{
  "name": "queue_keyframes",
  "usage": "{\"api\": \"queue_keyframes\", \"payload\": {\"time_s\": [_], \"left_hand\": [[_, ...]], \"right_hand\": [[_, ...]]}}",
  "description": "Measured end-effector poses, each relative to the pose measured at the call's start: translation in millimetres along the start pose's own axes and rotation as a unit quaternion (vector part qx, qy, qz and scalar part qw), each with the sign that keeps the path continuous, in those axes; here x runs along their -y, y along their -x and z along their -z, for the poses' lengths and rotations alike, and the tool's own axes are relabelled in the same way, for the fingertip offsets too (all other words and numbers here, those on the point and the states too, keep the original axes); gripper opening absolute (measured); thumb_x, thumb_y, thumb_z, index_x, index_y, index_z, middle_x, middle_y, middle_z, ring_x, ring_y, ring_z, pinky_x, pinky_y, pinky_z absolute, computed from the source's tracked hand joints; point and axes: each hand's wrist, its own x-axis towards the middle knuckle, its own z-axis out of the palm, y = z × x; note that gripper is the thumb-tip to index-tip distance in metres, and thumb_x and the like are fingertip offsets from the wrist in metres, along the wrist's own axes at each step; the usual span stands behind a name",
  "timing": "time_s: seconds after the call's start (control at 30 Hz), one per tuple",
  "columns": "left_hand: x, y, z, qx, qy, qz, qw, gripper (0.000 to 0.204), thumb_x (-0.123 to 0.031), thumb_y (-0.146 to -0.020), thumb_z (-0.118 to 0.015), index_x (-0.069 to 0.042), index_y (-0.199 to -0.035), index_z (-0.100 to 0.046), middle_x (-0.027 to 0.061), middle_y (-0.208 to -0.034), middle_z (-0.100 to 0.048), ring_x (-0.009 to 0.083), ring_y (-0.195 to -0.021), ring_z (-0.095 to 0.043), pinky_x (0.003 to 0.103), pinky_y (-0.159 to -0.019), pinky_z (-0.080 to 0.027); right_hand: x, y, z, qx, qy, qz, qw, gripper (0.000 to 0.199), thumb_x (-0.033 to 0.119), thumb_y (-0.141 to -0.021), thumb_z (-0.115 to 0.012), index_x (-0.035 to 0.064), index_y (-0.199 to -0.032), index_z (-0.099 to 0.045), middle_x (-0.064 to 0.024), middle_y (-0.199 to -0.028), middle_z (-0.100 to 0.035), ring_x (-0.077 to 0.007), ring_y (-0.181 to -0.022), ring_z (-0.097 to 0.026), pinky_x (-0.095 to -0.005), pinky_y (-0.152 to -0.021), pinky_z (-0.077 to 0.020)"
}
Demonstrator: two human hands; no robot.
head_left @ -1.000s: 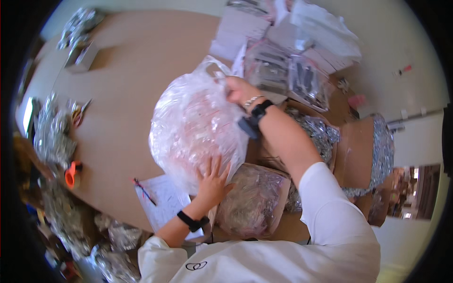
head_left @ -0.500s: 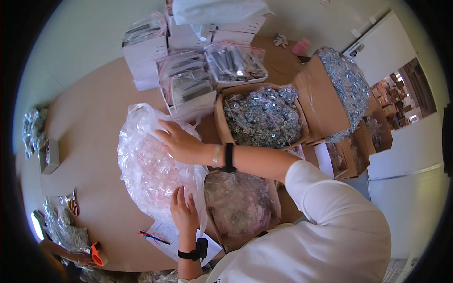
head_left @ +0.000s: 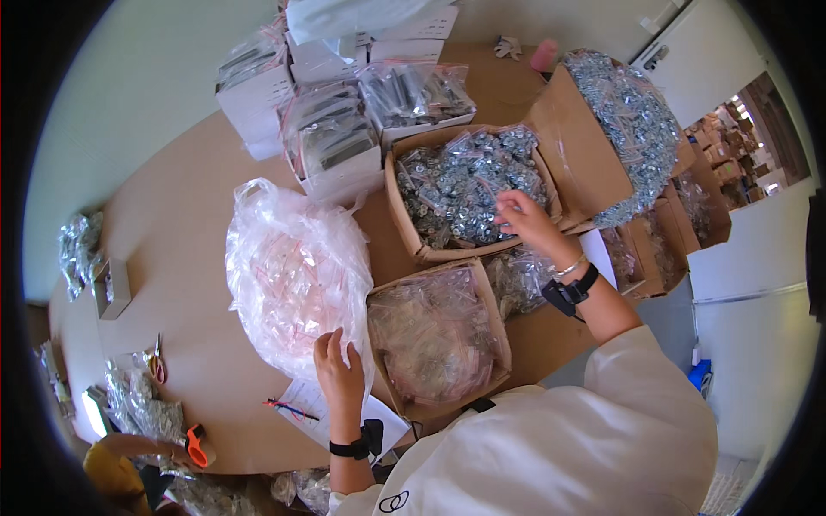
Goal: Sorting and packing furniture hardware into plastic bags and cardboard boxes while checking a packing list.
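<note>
The left hand (head_left: 341, 368) lies flat, fingers spread and grasping nothing, on the lower edge of the clear plastic bag (head_left: 297, 275) at frame centre-left. The right hand (head_left: 527, 219) reaches into the open box of small metal parts (head_left: 469, 189) at upper centre, fingers curled among them; whether they pinch a piece cannot be told. A second box (head_left: 439, 340) of bagged parts sits between the arms, touching the bag. Bare table (head_left: 172, 215) opens left of the bag; boxes crowd the upper and right edges.
</note>
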Motion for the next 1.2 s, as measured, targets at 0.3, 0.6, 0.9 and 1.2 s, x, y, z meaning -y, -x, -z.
{"api": "queue_keyframes", "payload": {"time_s": [0.3,0.6,0.9,1.2], "left_hand": [[-14.1,5.6,8.5,-0.003,-0.003,-0.014,1.0,0.032,-0.002,-0.08,-0.061,0.0,-0.112,-0.056,0.0197,-0.105,-0.054,0.037,-0.097,-0.053,0.043,-0.084,-0.044],[-2.9,-33.6,15.8,0.004,0.065,0.039,0.997,0.031,-0.003,-0.084,-0.059,0.002,-0.115,-0.056,0.0186,-0.101,-0.056,0.0286,-0.085,-0.059,0.034,-0.06,-0.051],[77.7,-303.1,27.1,0.074,0.066,0.068,0.993,0.03,-0.026,-0.089,-0.054,-0.001,-0.096,-0.068,0.0128,-0.076,-0.067,0.0207,-0.066,-0.064,0.032,-0.063,-0.051],[60.5,-419.0,-38.3,0.158,0.003,0.137,0.978,0.035,-0.028,-0.083,-0.048,0.001,-0.078,-0.068,0.0188,-0.075,-0.066,0.0318,-0.07,-0.065,0.045,-0.063,-0.051]], "right_hand": [[14.1,-2.8,-39.1,0.091,-0.02,-0.024,0.995,0.034,0.023,-0.094,-0.056,0.0019,-0.119,-0.049,-0.0064,-0.108,-0.055,-0.0141,-0.091,-0.061,-0.0268,-0.073,-0.0522],[50.3,-107.0,-125.5,0.203,-0.182,-0.041,0.961,0.027,0.021,-0.095,-0.052,-0.0014,-0.11,-0.052,-0.0094,-0.106,-0.057,-0.0225,-0.093,-0.063,-0.0336,-0.082,-0.0552],[81.2,-189.9,-194.0,0.137,-0.217,-0.188,0.948,0.035,0.023,-0.094,-0.037,-0.0026,-0.118,-0.035,-0.0223,-0.097,-0.058,-0.0357,-0.082,-0.066,-0.0433,-0.07,-0.0588],[78.1,-230.6,-185.6,0.182,-0.305,-0.286,0.89,0.038,0.007,-0.091,-0.029,-0.0112,-0.124,-0.035,-0.0298,-0.118,-0.051,-0.0471,-0.096,-0.06,-0.0502,-0.075,-0.0589]]}}
